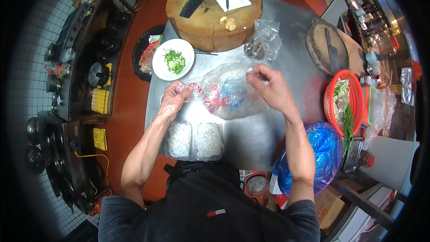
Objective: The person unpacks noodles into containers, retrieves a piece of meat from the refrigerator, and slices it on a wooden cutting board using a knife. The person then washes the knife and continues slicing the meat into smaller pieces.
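Note:
A clear plastic bag with red and blue print (228, 94) lies on the steel table, pulled wide between my hands. My left hand (176, 95) pinches its left end, and my right hand (270, 85) pinches its upper right part. Nearer to me, two clear plastic containers side by side hold white noodle-like strips (179, 139), (208, 139). Beyond my left hand, chopped green onion (174, 62) fills the middle of a white plate (159, 65). Another clear bag (263, 42) with dark contents stands beyond my right hand.
A thick round wooden chopping block (191, 28) carries a cleaver (195, 2), paper, a pen (226, 0) and ginger (230, 24). On the right are a round board with a knife (332, 52), a red basket of greens (358, 99) and a blue plastic bag (324, 154).

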The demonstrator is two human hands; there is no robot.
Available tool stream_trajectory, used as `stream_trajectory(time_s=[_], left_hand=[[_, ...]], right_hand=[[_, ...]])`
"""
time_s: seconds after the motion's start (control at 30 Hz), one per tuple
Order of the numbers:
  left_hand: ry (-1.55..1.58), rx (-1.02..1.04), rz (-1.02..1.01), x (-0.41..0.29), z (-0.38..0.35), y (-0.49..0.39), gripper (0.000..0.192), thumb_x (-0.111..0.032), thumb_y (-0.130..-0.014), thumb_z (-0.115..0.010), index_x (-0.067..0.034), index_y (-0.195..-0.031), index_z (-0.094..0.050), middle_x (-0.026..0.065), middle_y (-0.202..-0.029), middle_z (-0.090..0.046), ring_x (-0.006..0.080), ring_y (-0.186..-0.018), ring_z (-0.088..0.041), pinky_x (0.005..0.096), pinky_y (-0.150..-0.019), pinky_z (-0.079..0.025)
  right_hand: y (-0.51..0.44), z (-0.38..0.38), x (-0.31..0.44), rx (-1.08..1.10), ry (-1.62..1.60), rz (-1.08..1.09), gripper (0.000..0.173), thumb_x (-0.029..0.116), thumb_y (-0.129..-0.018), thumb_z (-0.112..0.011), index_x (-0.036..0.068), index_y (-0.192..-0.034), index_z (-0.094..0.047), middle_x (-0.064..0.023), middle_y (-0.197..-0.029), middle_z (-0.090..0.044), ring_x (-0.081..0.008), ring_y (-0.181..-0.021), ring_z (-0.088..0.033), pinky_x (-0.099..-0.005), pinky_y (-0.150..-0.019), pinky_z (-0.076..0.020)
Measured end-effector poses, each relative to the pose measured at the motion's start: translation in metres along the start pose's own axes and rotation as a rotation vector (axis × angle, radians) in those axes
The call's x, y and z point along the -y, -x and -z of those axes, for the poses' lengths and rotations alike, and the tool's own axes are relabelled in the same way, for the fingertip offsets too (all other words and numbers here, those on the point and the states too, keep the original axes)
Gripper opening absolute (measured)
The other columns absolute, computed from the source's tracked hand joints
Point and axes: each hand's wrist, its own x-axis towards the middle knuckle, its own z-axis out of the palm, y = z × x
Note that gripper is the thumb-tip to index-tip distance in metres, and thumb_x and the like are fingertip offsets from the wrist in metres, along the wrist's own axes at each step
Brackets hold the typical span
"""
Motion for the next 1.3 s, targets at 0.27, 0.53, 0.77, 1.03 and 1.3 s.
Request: stream_trajectory(time_s=[0.27,0.53,0.77,1.03,1.3], left_hand=[[-0.829,0.181,-1.513,-0.005,-0.127,0.005,0.018,-0.018,-0.092,-0.066,-0.011,-0.107,-0.072,0.0118,-0.105,-0.067,0.0321,-0.102,-0.065,0.0426,-0.086,-0.053],[-1.302,0.395,-1.001,0.013,-0.188,-0.111,0.034,-0.029,-0.097,-0.053,-0.006,-0.112,-0.073,0.0146,-0.135,-0.067,0.0319,-0.119,-0.064,0.0465,-0.108,-0.048],[-0.884,0.327,-0.397,-0.01,-0.13,-0.073,0.062,-0.058,-0.084,-0.069,0.0,-0.1,-0.077,0.0238,-0.094,-0.076,0.0387,-0.093,-0.074,0.0476,-0.088,-0.059],[-1.041,0.569,-0.25,-0.051,-0.069,-0.088,0.065,-0.058,-0.103,-0.054,0.001,-0.091,-0.077,0.0175,-0.093,-0.075,0.0307,-0.09,-0.072,0.0453,-0.087,-0.055],[-0.254,0.701,0.13,-0.075,-0.136,-0.035,0.096,-0.082,-0.093,-0.046,0.0,-0.142,-0.054,0.0184,-0.124,-0.065,0.0127,-0.092,-0.063,0.0334,-0.072,-0.051]], right_hand=[[-0.07,-0.004,0.021,0.118,0.571,0.311,0.017,0.014,-0.089,-0.068,-0.002,-0.096,-0.068,-0.0211,-0.09,-0.064,-0.0401,-0.092,-0.063,-0.0485,-0.083,-0.0502],[-0.038,-0.051,0.027,0.396,0.569,0.44,0.03,0.013,-0.089,-0.074,-0.003,-0.115,-0.073,-0.0239,-0.107,-0.07,-0.043,-0.107,-0.064,-0.0514,-0.1,-0.0454],[0.005,-0.028,-0.053,0.352,0.459,-0.12,0.048,0.016,-0.096,-0.071,0.0,-0.14,-0.059,-0.0261,-0.114,-0.072,-0.0413,-0.104,-0.069,-0.0472,-0.095,-0.0513],[0.03,0.031,-0.048,0.33,0.752,-0.064,0.031,0.027,-0.106,-0.058,0.0,-0.097,-0.072,-0.0233,-0.088,-0.07,-0.0423,-0.084,-0.067,-0.0473,-0.078,-0.0528],[0.028,0.03,-0.026,0.462,0.353,0.417,0.031,0.027,-0.109,-0.054,0.001,-0.111,-0.073,-0.0205,-0.106,-0.073,-0.0338,-0.102,-0.069,-0.0416,-0.09,-0.052]])
